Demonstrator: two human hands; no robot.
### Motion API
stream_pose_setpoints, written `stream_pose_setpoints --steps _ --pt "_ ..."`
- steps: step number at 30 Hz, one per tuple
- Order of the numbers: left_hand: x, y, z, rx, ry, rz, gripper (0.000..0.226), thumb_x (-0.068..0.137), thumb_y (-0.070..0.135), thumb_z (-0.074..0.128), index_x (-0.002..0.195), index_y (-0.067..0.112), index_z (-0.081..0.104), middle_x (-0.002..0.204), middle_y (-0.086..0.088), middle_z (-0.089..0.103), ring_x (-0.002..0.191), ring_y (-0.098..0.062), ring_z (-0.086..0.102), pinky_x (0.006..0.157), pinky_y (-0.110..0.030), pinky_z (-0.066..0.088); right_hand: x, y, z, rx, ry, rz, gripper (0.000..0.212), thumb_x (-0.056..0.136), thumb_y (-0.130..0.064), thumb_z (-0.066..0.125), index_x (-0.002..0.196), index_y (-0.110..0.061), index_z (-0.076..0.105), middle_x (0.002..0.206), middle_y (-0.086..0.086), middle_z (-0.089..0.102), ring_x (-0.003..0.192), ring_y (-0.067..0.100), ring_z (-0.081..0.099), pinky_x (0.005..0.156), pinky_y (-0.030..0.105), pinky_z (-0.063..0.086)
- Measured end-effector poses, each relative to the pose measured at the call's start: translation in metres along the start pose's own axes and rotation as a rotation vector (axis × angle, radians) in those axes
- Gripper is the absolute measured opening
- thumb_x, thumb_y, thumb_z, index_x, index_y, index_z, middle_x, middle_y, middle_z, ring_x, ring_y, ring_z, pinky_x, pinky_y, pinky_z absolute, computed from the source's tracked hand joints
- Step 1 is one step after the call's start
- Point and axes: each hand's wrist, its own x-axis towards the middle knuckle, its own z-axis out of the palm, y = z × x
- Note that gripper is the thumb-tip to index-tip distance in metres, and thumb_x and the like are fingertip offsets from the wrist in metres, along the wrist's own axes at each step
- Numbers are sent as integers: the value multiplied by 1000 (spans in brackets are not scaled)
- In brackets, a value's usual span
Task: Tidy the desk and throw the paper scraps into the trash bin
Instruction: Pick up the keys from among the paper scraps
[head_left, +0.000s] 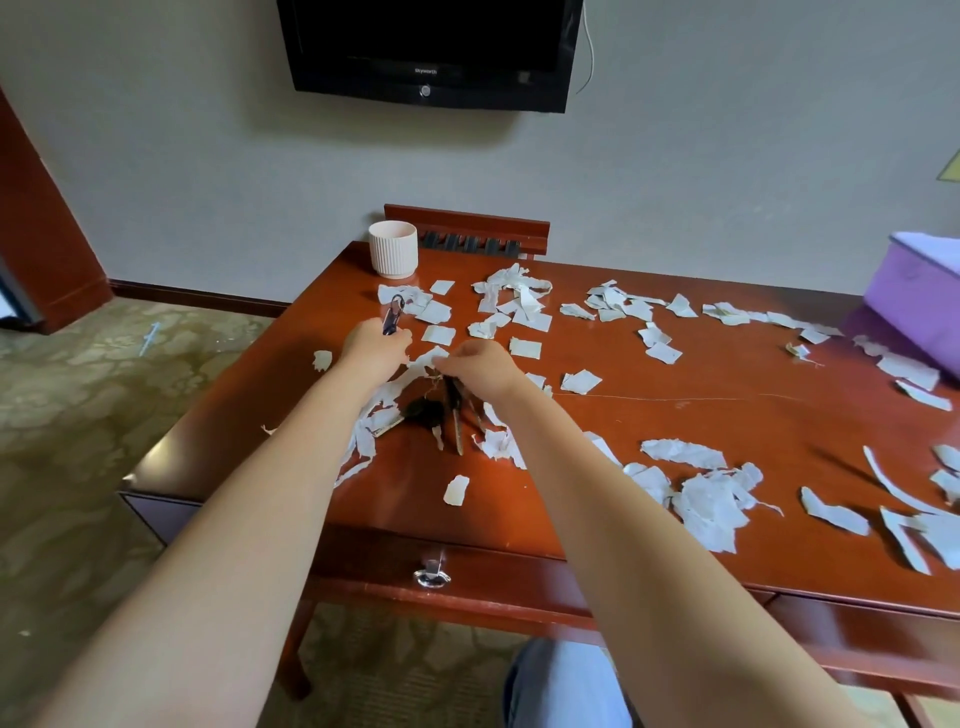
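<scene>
Torn white paper scraps lie scattered over the red-brown wooden desk. My left hand grips a small dark purple object with a metal loop that sticks up above the fist. My right hand has its fingers curled and pinches at the top of a dark bunch of keys that lies among scraps under both forearms. A scrap sits between the two hands. No trash bin is in view.
A white ribbed cup stands at the desk's back left, before a chair back. A purple box sits at the right edge. A drawer handle is on the front. A TV hangs on the wall.
</scene>
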Motion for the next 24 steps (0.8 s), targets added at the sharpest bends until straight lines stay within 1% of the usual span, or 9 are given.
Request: stream_pose_setpoints --steps 3,4,7,10,13,15,20,23,24 --pt "-7 10 0 -95 -13 -13 31 97 22 47 124 8 52 113 -14 63 99 -28 63 79 -31 51 -7 -4 -10 204 8 38 46 93 -34 56 131 -10 50 137 7 51 125 26 49 104 35 40" --pt "-10 14 0 -130 -17 -12 32 97 22 47 126 9 51 111 -14 63 88 -24 64 74 -28 51 -8 -5 -13 253 14 42 45 92 -35 57 130 -11 50 138 8 51 127 28 48 108 40 38" --pt "-17 25 1 -189 -12 -9 32 97 22 46 127 11 49 89 -6 60 56 -11 44 52 -20 37 -15 -9 -23 384 33 48 29 92 -33 58 114 -13 56 126 10 59 116 28 56 102 39 44" --pt "-26 37 5 -213 -7 3 32 97 22 45 127 12 48 94 -7 59 55 -10 41 49 -18 35 -25 -15 -41 517 61 23 32 94 -25 56 120 -7 55 118 11 62 109 27 61 93 35 49" --pt "-38 53 14 -231 -33 34 34 97 22 45 130 13 47 117 -16 62 57 -9 43 48 -18 35 -34 -16 -63 552 143 -9 34 94 -25 55 122 -5 55 119 15 62 109 29 61 99 42 49" --pt "-45 65 23 -217 -53 41 35 97 24 47 129 11 48 116 -14 63 59 -9 43 49 -18 36 -42 -10 -81 561 217 -28 30 94 -30 55 116 -9 57 112 11 64 111 29 59 102 45 46" --pt "-65 102 60 -221 -144 63 36 96 27 48 129 14 44 87 -5 55 56 -11 39 50 -18 36 -70 11 -139 625 375 -72 26 95 -26 55 113 -8 55 95 5 58 87 21 58 79 35 49" --pt "-82 125 87 -231 -189 112 31 96 27 48 124 14 46 80 -2 53 57 -10 40 50 -18 37 -88 27 -180 664 456 -71 14 95 -20 56 98 -6 55 86 8 56 73 20 56 61 26 48" --pt "-86 133 96 -239 -214 125 29 96 27 48 122 13 48 80 -3 53 58 -10 41 50 -19 37 -94 34 -194 683 484 -62 11 94 -18 57 91 -7 56 84 9 56 72 21 57 63 28 51"
